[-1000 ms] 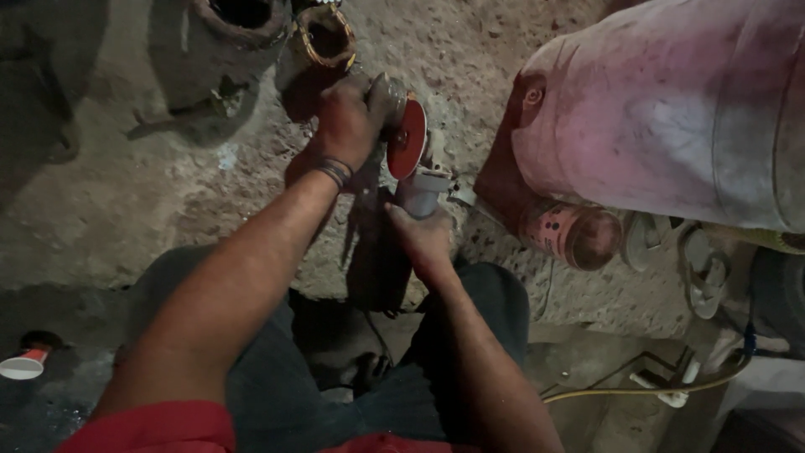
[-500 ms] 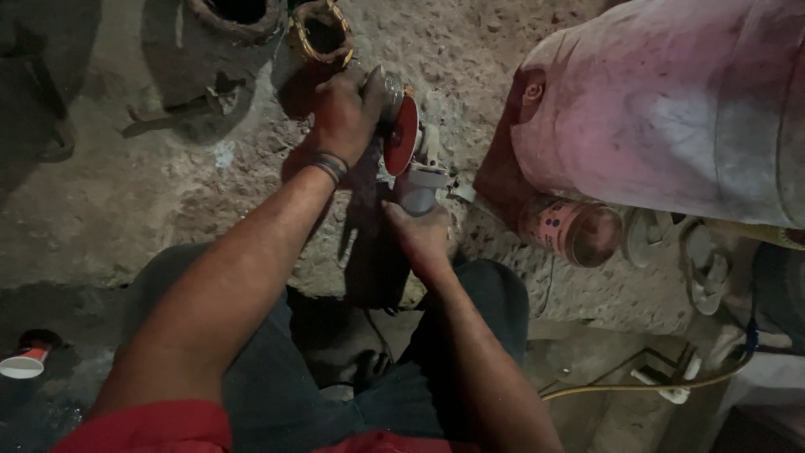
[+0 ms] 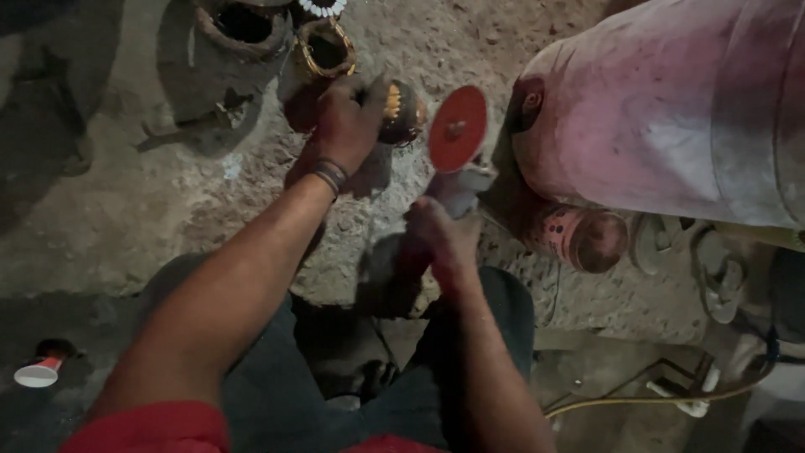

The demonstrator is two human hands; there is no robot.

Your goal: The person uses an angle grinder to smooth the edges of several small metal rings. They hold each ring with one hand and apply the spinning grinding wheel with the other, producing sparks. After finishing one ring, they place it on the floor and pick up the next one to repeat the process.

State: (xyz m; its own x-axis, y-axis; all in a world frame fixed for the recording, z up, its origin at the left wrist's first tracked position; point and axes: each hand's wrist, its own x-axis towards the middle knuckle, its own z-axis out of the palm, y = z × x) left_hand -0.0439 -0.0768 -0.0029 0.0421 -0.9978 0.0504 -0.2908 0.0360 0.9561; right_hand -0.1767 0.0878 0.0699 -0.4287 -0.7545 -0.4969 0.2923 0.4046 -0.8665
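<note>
My left hand (image 3: 348, 126) grips a round dark metal part with yellowish windings (image 3: 401, 111), holding it just above the dirt floor. My right hand (image 3: 440, 231) is closed around the body of an angle grinder (image 3: 457, 189). Its red disc (image 3: 457, 128) faces up and stands a little to the right of the metal part, not touching it. A dark band circles my left wrist. My knees in dark trousers frame the bottom of the view.
Two more hollow round metal parts (image 3: 243, 25) (image 3: 325, 49) lie at the top. A large pink-stained drum (image 3: 671, 109) lies at the right with a small can (image 3: 583, 236) beside it. A sandal (image 3: 713, 264), a yellow cable (image 3: 637, 401) and a small red-and-white cone (image 3: 38, 372) lie around.
The grinder disc has come away to the right of the metal part, which it was pressed against before. My left hand has turned the part slightly.
</note>
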